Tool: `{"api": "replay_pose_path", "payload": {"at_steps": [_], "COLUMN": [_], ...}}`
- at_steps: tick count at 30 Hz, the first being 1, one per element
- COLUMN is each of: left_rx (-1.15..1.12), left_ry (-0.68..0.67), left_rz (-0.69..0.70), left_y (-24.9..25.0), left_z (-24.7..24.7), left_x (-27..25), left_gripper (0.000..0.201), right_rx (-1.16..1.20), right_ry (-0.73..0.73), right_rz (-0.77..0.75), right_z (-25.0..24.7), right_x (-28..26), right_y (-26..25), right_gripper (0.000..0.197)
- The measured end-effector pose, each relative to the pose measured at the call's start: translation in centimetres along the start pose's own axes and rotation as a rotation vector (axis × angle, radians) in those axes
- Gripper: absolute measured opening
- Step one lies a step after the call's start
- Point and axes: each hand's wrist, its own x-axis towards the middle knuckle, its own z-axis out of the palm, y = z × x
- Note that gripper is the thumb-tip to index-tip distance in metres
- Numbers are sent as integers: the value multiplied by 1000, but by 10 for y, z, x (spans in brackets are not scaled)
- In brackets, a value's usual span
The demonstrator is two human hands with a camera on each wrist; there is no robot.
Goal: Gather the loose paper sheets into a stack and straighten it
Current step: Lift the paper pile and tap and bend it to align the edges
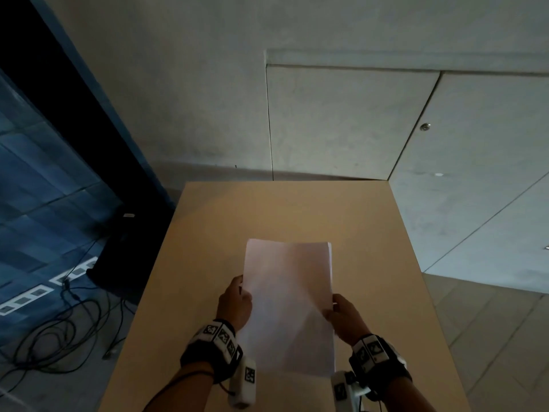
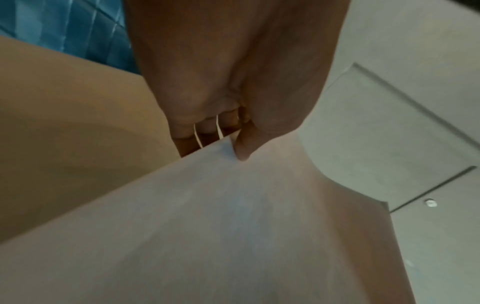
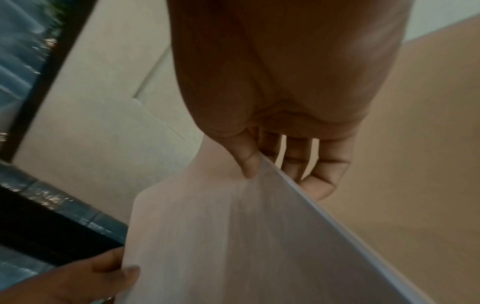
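A stack of white paper sheets (image 1: 288,304) is held up off the tan table (image 1: 208,233), long side pointing away from me. My left hand (image 1: 237,301) pinches its left edge, thumb on top and fingers underneath, as the left wrist view shows on the paper stack (image 2: 233,226) under my left hand (image 2: 228,144). My right hand (image 1: 338,313) pinches the right edge the same way; in the right wrist view the thumb of my right hand (image 3: 262,170) presses the paper stack (image 3: 233,236), fingers behind. The sheet edges look nearly flush, with slight offsets at the far right corner.
The table's left edge (image 1: 142,307) drops to a floor with tangled black cables (image 1: 59,328) and a dark box (image 1: 116,248). Pale wall panels (image 1: 341,120) stand behind the table's far edge. Tiled floor (image 1: 490,322) lies to the right.
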Motion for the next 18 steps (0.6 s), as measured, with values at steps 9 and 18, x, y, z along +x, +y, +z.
{"api": "replay_pose_path", "payload": {"at_steps": [9, 18], "left_rx": [45, 200], "left_ry": [0, 0], "left_rz": [-114, -115], "left_y": [-12, -29], "left_z": [35, 46], "left_x": [38, 49], "left_gripper": [48, 49], "right_rx": [-32, -182], "right_ry": [16, 43], "right_rz": [166, 151], "right_z": [20, 23], "right_x": [35, 46], "right_y": [13, 20], "right_gripper": [44, 65]}}
